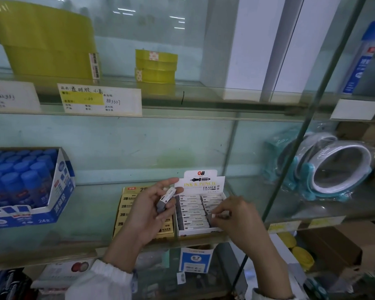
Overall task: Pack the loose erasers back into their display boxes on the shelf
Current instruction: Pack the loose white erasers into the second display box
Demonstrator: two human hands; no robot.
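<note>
**Erasers going back into the white box on the glass shelf**

This is a shop corner fitted with glass shelves against a pale green back wall. On the upper shelf stand a big yellow tub and a short stack of smaller yellow tubs. A handwritten price label is fixed to that shelf's front edge.

The middle shelf carries the stock in question. At its left, a blue and white carton is packed with upright blue-capped glue sticks. Near the middle sits a yellow box of 2B erasers. Touching its right side is the white display box, its header card reading "INK & PENCIL ERASER". Inside, the left column is filled with erasers lying label up. The right column shows a few at the back.

The left hand hovers over the yellow box. Its fingers are curled round loose erasers, white-sleeved with grey ends; I cannot tell how many. The forefinger is stretched toward the header card. The right hand is at the box's right column, fingertips pinching a grey eraser just above the row.

Behind an angled glass panel to the right, teal-framed alarm clocks lie in clear wrapping. On the shelf below, a small blue box marked 0.7 stands upright.
</note>
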